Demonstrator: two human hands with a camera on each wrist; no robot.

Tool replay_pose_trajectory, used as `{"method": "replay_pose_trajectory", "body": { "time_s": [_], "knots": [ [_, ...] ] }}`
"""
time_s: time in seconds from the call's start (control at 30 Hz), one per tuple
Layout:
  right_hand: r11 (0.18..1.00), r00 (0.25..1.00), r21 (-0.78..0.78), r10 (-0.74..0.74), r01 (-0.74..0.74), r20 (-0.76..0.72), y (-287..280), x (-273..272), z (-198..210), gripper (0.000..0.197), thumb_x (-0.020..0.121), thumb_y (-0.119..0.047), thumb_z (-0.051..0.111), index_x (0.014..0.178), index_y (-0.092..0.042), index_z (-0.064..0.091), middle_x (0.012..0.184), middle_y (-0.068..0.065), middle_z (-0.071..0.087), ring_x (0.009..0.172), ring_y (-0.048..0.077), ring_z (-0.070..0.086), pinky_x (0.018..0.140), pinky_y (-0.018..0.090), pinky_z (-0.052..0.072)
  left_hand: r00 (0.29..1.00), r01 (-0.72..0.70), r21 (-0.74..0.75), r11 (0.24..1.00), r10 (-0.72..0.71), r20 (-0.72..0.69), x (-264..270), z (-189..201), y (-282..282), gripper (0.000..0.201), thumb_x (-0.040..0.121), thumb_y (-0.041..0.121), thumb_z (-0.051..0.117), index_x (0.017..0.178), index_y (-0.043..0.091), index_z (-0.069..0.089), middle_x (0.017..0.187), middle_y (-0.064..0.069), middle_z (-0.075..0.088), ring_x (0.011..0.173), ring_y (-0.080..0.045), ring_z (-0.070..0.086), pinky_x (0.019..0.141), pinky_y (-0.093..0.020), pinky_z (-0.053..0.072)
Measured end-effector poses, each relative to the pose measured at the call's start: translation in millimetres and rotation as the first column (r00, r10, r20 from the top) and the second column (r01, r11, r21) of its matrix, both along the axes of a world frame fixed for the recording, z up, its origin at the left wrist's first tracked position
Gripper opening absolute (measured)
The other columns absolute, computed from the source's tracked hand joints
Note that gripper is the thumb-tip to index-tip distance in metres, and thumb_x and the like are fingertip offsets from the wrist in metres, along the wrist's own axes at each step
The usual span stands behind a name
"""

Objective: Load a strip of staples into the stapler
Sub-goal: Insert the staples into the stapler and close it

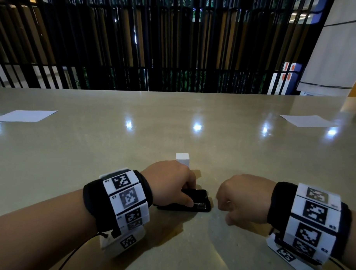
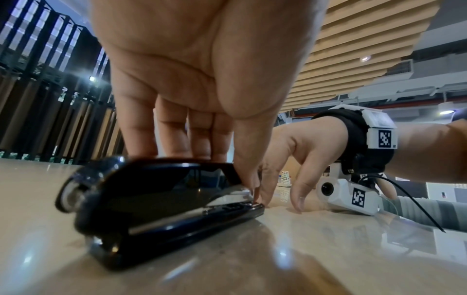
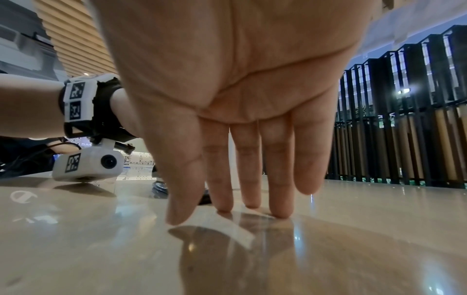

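A black stapler (image 1: 199, 198) lies flat on the beige table (image 1: 112, 152), lid down. My left hand (image 1: 171, 183) grips it, the fingers lying over its top (image 2: 156, 199) and the thumb (image 2: 248, 179) at the metal front end. My right hand (image 1: 241, 195) is just right of the stapler, holding nothing. Its straight fingers (image 3: 247, 179) point down and the tips touch the table. A pale narrow strip (image 3: 240, 229) lies on the table under those fingertips; I cannot tell whether it is staples. A small white box (image 1: 182, 160) stands just behind the left hand.
Two white paper sheets lie far off, one at the left (image 1: 26, 115) and one at the right (image 1: 308, 120). A black barred railing (image 1: 176, 54) runs behind the table's far edge. Cables trail from both wrist bands onto the table.
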State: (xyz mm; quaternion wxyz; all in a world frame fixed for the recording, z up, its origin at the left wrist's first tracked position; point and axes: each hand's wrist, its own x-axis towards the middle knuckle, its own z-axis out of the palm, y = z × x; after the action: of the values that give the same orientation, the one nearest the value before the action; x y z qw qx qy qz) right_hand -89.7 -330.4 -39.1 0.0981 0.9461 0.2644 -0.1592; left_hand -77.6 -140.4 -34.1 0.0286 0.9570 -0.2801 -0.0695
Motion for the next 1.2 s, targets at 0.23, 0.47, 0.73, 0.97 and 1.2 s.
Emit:
{"method": "replay_pose_trajectory", "body": {
  "time_s": [0.23,0.47,0.73,0.97,1.2],
  "knots": [
    [1.000,1.000,-0.021,0.021,-0.021,-0.011,1,2,2,0.028,0.082,-0.036,0.067,0.106,-0.021,0.068,0.111,0.001,0.066,0.098,0.024,0.063,0.083,0.037,0.054,1.000,0.006,-0.027,1.000,-0.006,0.003,2,0,6,0.036,0.082,0.047,0.063,0.114,0.030,0.062,0.108,0.008,0.067,0.096,-0.013,0.061,0.078,-0.028,0.049],
    [0.997,1.000,0.066,-0.027,0.027,-0.003,2,4,7,0.037,0.082,-0.045,0.065,0.113,-0.025,0.059,0.109,-0.005,0.063,0.098,0.018,0.061,0.079,0.031,0.050,1.000,0.019,-0.137,0.990,-0.016,0.024,10,19,17,0.027,0.091,0.046,0.051,0.108,0.032,0.065,0.103,0.013,0.065,0.090,-0.007,0.060,0.081,-0.029,0.051],
    [0.951,0.998,0.304,0.044,-0.054,0.039,22,3,23,0.048,0.087,-0.042,0.062,0.130,-0.038,0.040,0.127,-0.011,0.054,0.098,0.008,0.052,0.084,0.025,0.044,0.997,0.070,0.093,0.993,-0.072,0.023,38,33,24,0.047,0.093,0.014,0.052,0.132,0.040,0.050,0.150,0.005,0.028,0.132,-0.016,0.041,0.107,-0.033,0.039],
    [0.966,0.991,0.225,0.117,-0.130,0.069,41,17,19,0.038,0.089,-0.027,0.062,0.126,-0.029,0.054,0.118,-0.001,0.064,0.106,0.019,0.058,0.092,0.038,0.050,0.996,-0.081,-0.033,0.996,0.082,0.037,60,21,40,0.031,0.091,0.027,0.057,0.121,0.036,0.057,0.114,0.003,0.054,0.093,-0.013,0.054,0.086,-0.029,0.047],
    [0.964,0.991,0.231,0.119,-0.132,0.067,66,40,22,0.037,0.088,-0.022,0.065,0.123,-0.029,0.057,0.119,0.002,0.064,0.106,0.023,0.060,0.090,0.037,0.051,0.937,-0.339,-0.061,0.939,0.331,-0.107,75,13,82,0.037,0.088,0.037,0.062,0.122,0.026,0.055,0.100,0.005,0.059,0.091,-0.015,0.058,0.078,-0.024,0.043]
  ]
}}
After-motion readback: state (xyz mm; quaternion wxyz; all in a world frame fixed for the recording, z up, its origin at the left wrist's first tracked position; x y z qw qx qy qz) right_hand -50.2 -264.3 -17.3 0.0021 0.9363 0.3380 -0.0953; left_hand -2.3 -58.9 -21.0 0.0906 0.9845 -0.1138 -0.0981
